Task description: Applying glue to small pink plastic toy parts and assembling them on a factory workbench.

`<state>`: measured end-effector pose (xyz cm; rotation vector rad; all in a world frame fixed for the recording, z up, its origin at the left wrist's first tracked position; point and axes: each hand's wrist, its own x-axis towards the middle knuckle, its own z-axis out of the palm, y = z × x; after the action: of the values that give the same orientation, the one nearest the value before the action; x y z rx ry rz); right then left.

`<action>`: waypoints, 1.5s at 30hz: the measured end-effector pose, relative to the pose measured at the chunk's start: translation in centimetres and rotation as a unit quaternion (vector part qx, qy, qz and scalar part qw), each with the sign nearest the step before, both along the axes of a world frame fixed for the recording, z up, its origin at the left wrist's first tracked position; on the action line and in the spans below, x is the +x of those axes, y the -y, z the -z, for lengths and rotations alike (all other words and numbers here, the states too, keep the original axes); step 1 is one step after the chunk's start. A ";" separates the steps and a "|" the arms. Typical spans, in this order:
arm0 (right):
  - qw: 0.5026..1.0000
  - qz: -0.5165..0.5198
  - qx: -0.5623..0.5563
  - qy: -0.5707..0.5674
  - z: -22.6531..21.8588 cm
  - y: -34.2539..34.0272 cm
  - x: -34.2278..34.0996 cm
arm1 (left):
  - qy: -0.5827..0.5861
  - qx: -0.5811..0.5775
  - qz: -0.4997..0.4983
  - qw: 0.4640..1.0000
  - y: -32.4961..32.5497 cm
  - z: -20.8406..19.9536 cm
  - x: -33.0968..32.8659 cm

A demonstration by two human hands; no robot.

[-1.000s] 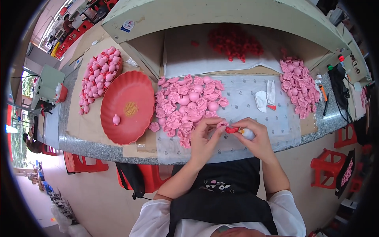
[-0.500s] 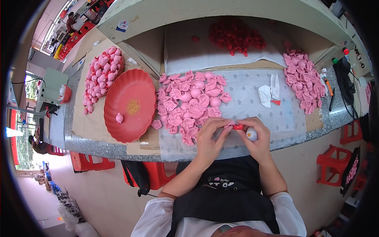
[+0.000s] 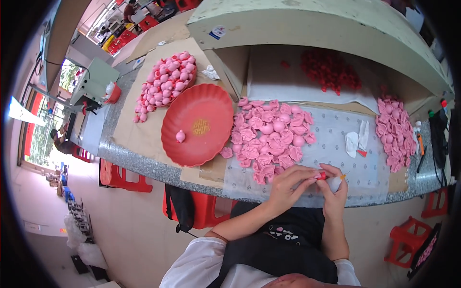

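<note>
Near the front edge of the table, my left hand [image 3: 292,186] pinches a small red-and-pink piece [image 3: 321,175] between its fingertips. My right hand [image 3: 335,199] meets it there, its fingers at the same piece. Also gripped in my right hand is a whitish squeeze bottle [image 3: 336,183] with a yellow-orange collar and thin needle tip pointing up and away. Much of the small piece is hidden by fingers. Just beyond my left hand spreads a heap of pink petal-shaped pieces and balls [image 3: 269,137].
Left of the heap, a red scalloped dish [image 3: 211,103] holds one pink ball piece [image 3: 180,136]. Pink balls with red parts [image 3: 165,81] are piled behind it. Red pieces [image 3: 331,69] lie under a pale cabinet [image 3: 307,29]. White tissues [image 3: 352,144] and another pink pile [image 3: 394,129] are rightward.
The view has swung, so the table's contents sit farther right. My hands have drawn closer around the small piece, and the bottle's needle tip now shows pointing away from me.
</note>
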<state>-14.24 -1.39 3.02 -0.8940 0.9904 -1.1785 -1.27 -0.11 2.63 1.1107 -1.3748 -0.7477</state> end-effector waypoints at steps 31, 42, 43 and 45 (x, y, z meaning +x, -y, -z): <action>0.993 -0.077 -0.045 -0.072 0.5 -0.6 0.1 | 0.223 -0.113 0.037 0.968 0.8 0.2 1.2; 0.993 -0.059 0.007 0.103 2.4 -0.9 0.8 | 0.197 -0.081 0.099 0.972 1.4 0.7 1.3; 0.998 -0.026 -0.036 0.042 2.6 -1.0 1.1 | 0.150 -0.060 0.093 0.982 1.4 1.0 1.1; 0.997 0.005 -0.081 -0.021 2.5 -0.9 1.2 | 0.101 -0.040 0.086 0.990 1.4 1.0 1.0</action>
<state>-13.03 -0.49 0.51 -1.0458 0.9436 -1.2657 -0.28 -1.54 1.64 1.0349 -1.6740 -0.7109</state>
